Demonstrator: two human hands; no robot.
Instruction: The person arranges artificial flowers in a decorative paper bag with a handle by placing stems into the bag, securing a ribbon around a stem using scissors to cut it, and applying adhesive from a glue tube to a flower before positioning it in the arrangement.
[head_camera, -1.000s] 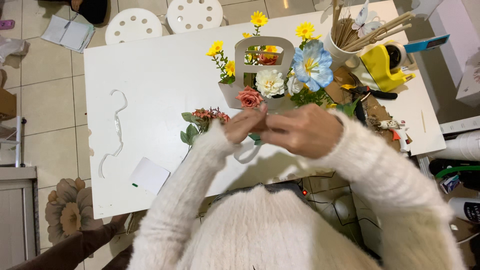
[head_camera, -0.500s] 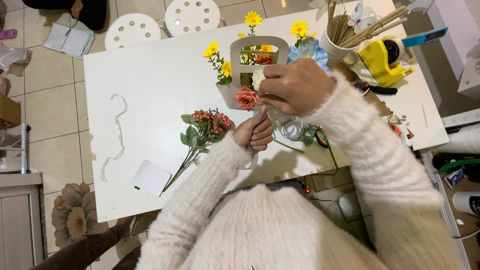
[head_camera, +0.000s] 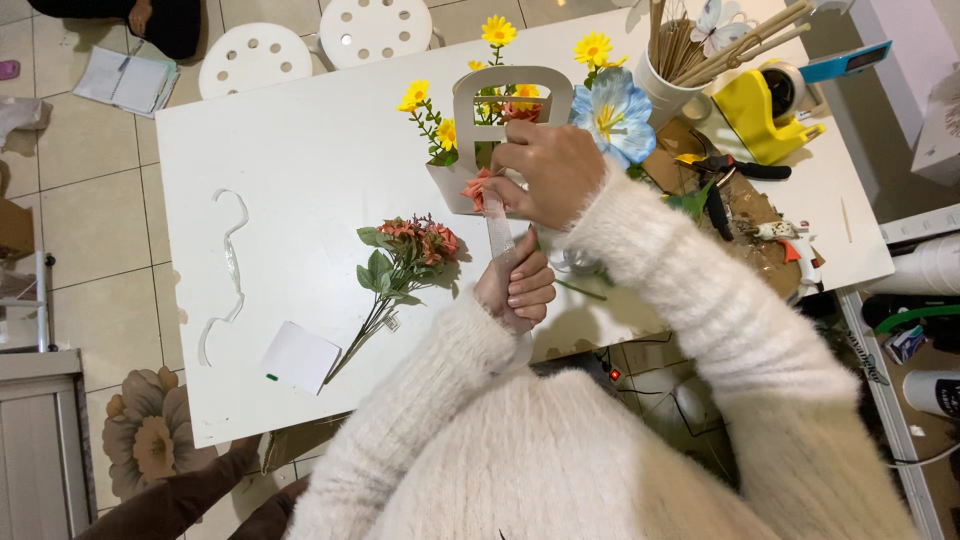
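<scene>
Starting at the table's (head_camera: 300, 130) left edge, I see a loose ribbon scrap (head_camera: 228, 262) lying curled and untouched, and near the front edge a small white card (head_camera: 299, 357) with the stem end of a sprig (head_camera: 405, 258) just beside it; the sprig's orange blooms point toward the middle of the table and no hand is on it. A second ago both of my hands were bunched together low over the table's middle; now they have drawn apart along a strip of ribbon (head_camera: 497, 232). My left hand (head_camera: 517, 287) sits nearer the front edge, curled closed on the ribbon's lower end. From there the ribbon runs taut up to my right hand (head_camera: 545, 172), which has moved toward the far edge and is pinched on the upper end right at the white basket (head_camera: 512, 95), beside a small orange flower (head_camera: 477, 186) at its front. I judge the ribbon is now being stretched against the basket, ready for tying or wrapping. The basket stands near the far edge, holding yellow daisies (head_camera: 498, 30) and a big blue flower (head_camera: 612, 115). Further right stand a cup of sticks (head_camera: 672, 60), a yellow tape dispenser (head_camera: 760, 105) and a glue gun (head_camera: 785, 235) toward the right edge.
</scene>
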